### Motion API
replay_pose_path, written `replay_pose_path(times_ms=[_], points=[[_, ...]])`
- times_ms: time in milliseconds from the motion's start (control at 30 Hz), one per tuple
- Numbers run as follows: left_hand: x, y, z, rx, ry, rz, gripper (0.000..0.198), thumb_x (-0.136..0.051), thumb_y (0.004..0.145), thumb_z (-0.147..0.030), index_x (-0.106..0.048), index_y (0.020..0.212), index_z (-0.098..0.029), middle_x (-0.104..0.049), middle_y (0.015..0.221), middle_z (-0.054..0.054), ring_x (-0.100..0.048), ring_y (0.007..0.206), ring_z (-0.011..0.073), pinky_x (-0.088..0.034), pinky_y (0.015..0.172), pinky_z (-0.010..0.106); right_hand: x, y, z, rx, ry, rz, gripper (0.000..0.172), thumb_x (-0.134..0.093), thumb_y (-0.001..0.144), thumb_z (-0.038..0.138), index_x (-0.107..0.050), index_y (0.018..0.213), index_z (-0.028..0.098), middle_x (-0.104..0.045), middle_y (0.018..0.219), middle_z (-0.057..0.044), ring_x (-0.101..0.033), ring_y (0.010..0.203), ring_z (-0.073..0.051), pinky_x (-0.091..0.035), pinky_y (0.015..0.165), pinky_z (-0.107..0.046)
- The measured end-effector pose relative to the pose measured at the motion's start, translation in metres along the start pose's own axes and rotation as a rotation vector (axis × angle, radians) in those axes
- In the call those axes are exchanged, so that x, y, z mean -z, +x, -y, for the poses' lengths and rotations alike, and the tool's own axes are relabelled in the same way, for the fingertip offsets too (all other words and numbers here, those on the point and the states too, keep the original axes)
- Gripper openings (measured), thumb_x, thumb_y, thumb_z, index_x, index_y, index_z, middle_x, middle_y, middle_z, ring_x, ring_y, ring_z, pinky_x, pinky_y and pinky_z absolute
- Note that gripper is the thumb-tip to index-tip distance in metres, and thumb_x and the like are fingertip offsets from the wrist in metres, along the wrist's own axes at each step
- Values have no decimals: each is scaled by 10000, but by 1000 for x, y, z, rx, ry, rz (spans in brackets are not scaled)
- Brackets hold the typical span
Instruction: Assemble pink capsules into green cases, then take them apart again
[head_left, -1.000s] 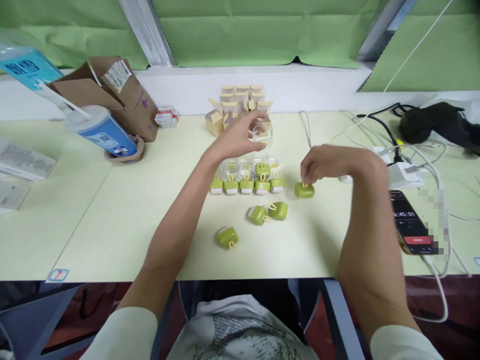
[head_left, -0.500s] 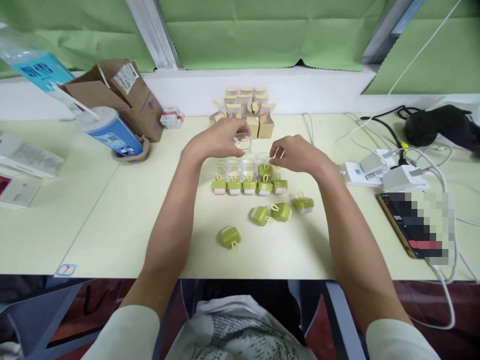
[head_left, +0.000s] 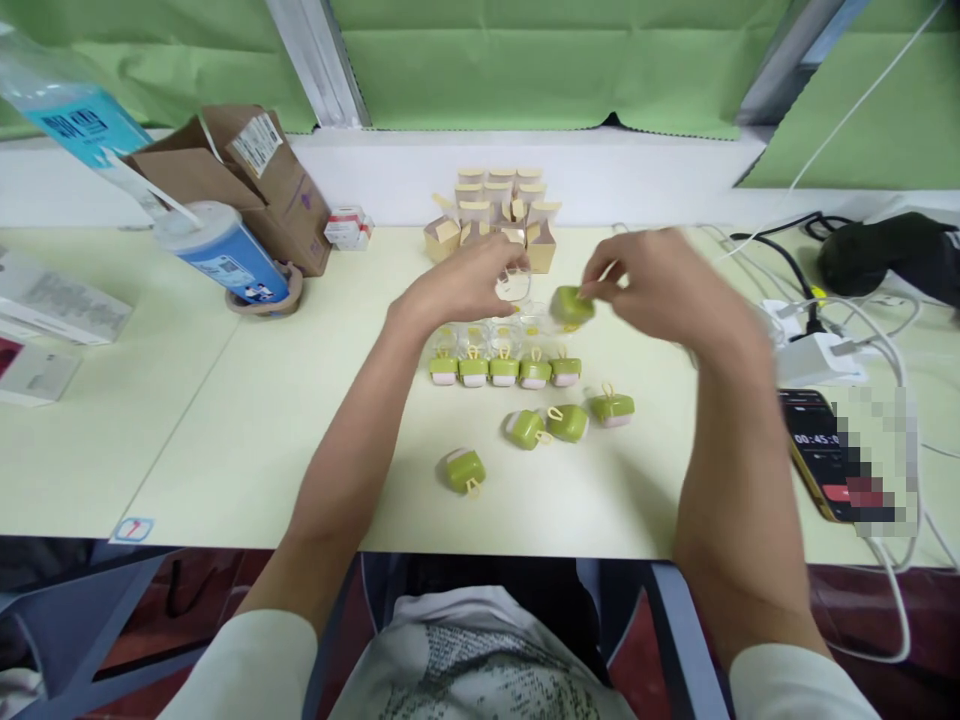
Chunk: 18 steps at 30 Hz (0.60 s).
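Note:
My left hand (head_left: 471,280) is closed on a small clear plastic cup (head_left: 514,286), held above the table in front of the cartons. To its right, my right hand (head_left: 649,285) pinches a small green block (head_left: 573,304), slightly blurred; its exact kind does not show. Below the hands runs a row of clear cups (head_left: 475,338) with yellow bits inside. Directly in front of them stand several green blocks (head_left: 504,370) with pale pink bases and yellow loops. Nearer me lie more loose ones, such as a tipped green block (head_left: 466,470) on its side.
Small open cartons (head_left: 541,250) stand against the wall. At left are a brown cardboard box (head_left: 300,215), a blue tub (head_left: 232,265) and white boxes (head_left: 64,300). A phone (head_left: 821,450), white chargers (head_left: 817,358) and cables occupy the right side.
My right hand has lifted a green block from among the clear cups and moved it up and right. My left hand has shifted slightly right, still with the clear cup.

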<state>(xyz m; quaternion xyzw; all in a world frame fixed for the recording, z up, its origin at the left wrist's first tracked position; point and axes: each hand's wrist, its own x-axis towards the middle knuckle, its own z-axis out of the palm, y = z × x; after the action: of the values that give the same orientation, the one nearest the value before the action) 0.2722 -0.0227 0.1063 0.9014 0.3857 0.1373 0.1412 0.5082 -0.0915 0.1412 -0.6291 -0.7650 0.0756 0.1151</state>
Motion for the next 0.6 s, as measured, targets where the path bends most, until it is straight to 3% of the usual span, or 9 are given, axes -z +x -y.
replay_pose_path(times_ms=[67,133,333,600], points=[[-13,5,-8,-13,19,54,448,-768,837,-202,-674,1275,-185,-703,1322,103,-628,1255,302,-508,1036,392,22,-16,-5,-76,35,-168,108,-675,969,172,-775,959,213,-819,989,-110,-746,905,-279,-556,939,-411],[-24,8,-17,-19,37,119,481,-757,841,-188,-652,1310,-192,-704,1336,103,-630,1252,300,-509,997,375,33,-26,-10,-126,22,-232,115,-675,976,180,-758,917,235,-816,966,-100,-756,912,-294,-525,1042,-463],[-42,14,-40,12,158,200,497,-728,871,-185,-634,1359,-172,-708,1374,137,-649,1236,324,-498,899,372,24,-21,-14,-141,-34,-159,138,-663,973,127,-760,932,217,-802,966,-133,-731,1016,-350,-543,961,-473],[-51,16,-42,-14,228,186,367,-698,915,-203,-691,1279,-163,-732,1301,148,-679,1192,344,-515,843,399,19,-15,-17,-55,-2,-116,130,-675,948,159,-793,957,213,-795,931,-103,-706,964,-320,-546,975,-481]])
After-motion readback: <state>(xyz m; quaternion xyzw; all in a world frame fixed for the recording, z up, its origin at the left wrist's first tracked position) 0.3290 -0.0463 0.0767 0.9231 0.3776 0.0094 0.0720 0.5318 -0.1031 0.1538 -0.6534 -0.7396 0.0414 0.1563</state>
